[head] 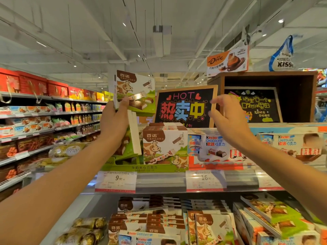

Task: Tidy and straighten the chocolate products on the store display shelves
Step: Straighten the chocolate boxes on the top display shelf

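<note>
My left hand (115, 119) holds up a white and green chocolate box (135, 93) with a cartoon cow, lifted above the top shelf. Just below it a second such box (134, 133) leans tilted against the back of that hand. More cow boxes (165, 145) stand stacked upright in a green display tray (141, 167) on the shelf. My right hand (227, 117) hovers with fingers spread in front of the black "HOT" sign (185, 106), holding nothing. Kinder chocolate boxes (215, 149) fill the shelf to the right.
Price tags (115, 181) hang on the shelf edge. The lower shelf holds mixed cow boxes (210, 227), Kinder boxes (150, 237) and gold-wrapped chocolates (85, 228). A wooden crate (265, 76) with a chalkboard stands at the back right. An aisle of snack shelves (35, 124) runs along the left.
</note>
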